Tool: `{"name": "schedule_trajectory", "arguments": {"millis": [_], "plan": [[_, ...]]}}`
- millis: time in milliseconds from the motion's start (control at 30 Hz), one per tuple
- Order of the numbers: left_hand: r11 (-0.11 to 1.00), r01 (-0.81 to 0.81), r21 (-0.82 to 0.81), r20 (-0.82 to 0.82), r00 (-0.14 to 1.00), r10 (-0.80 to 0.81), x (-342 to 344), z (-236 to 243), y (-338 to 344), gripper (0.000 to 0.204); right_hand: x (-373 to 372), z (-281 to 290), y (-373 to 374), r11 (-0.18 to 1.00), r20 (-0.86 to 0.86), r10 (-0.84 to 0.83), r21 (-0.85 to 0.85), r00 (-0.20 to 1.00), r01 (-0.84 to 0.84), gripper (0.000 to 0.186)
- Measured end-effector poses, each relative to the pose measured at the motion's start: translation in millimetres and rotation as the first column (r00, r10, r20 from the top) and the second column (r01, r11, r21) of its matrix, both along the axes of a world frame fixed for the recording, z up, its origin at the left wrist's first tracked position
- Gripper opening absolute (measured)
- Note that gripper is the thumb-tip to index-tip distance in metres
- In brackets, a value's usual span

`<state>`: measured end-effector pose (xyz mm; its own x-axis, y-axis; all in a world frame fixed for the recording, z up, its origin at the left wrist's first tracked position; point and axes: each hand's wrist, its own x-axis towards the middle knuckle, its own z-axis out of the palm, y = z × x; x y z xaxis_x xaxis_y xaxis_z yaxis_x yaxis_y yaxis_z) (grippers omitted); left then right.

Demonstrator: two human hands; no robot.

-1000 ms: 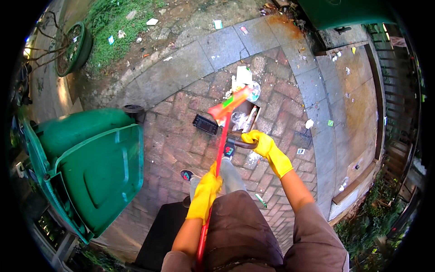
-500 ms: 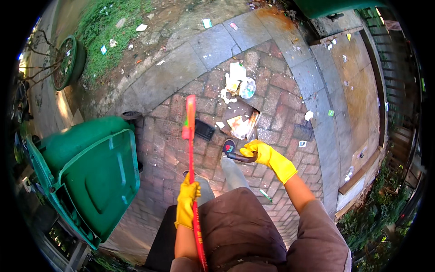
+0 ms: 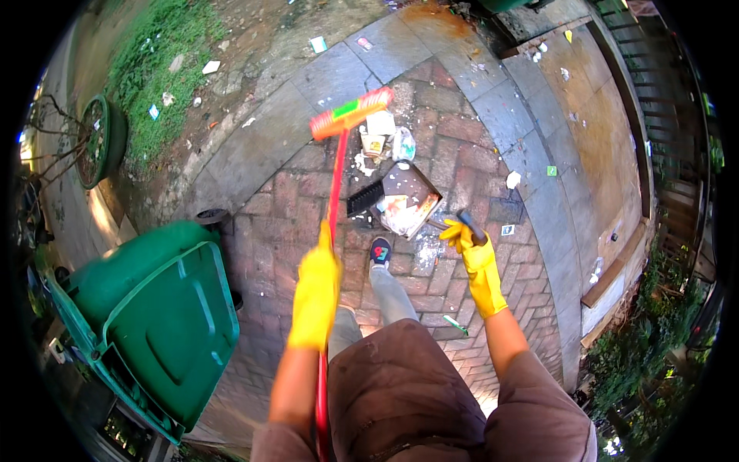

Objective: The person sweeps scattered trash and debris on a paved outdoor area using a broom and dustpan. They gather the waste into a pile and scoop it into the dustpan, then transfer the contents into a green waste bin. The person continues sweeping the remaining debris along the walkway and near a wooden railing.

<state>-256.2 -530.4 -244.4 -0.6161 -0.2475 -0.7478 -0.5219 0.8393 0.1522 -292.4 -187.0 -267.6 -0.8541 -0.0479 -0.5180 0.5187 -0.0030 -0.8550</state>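
Observation:
My left hand (image 3: 315,289), in a yellow rubber glove, is closed round the red pole of a broom (image 3: 336,185). The broom's orange head (image 3: 351,113), green in the middle, is raised to the far side, beside some litter. My right hand (image 3: 475,250), gloved likewise, grips the dark handle of a dustpan (image 3: 412,183). Paper scraps and white crumbs (image 3: 396,209) lie in the pan, which rests tilted on the brick paving. A black toothed piece (image 3: 365,199) touches or nearly touches its left side. Beyond the pan are a white carton (image 3: 379,122), a yellowish cup (image 3: 373,145) and a clear plastic container (image 3: 403,144).
A green wheeled bin (image 3: 173,323) stands at the left, near a potted plant (image 3: 104,142). My shoe (image 3: 380,251) is just short of the pan. A green strip (image 3: 456,325) lies on the bricks. Scattered litter dots the slabs; a wooden edging (image 3: 616,266) runs at the right.
The broom head has swung away and turned broadside above the litter; my left hand has moved forward. My right hand has shifted right, and the dustpan has turned.

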Motion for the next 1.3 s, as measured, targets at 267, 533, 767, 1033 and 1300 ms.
{"name": "schedule_trajectory", "arguments": {"millis": [267, 533, 767, 1033, 1300], "plan": [[0.970, 0.243, 0.014, 0.174, 0.955, -0.241, -57.2, -114.4, 18.9, 0.063, -56.7, -0.9, -40.8, 0.944, -0.084, -0.223, 0.229, 0.971, 0.236, 0.061], [0.871, 0.441, 0.216, 0.345, 0.800, -0.490, 82.1, -29.3, 28.4, 0.077, -44.9, -35.0, 9.1, 0.984, 0.130, 0.101, 0.131, 0.986, -0.118, 0.042], [0.984, 0.176, -0.037, 0.312, 0.937, -0.156, 29.1, 3.2, -34.6, 0.083, -50.2, 1.4, -2.9, 0.646, -0.084, 0.754, 0.275, 0.651, -0.712, 0.027], [0.973, -0.211, 0.090, 0.263, 0.948, 0.181, 70.2, -2.4, 51.4, 0.070, -26.4, -33.4, -48.7, 0.747, -0.096, 0.581, 0.458, 0.808, -0.482, 0.032], [0.951, 0.047, 0.306, 0.334, 0.930, -0.153, 113.7, 31.5, 68.6, 0.077, 1.3, -36.9, 6.1, 0.942, -0.028, 0.220, 0.267, 0.975, -0.205, 0.026]]}}
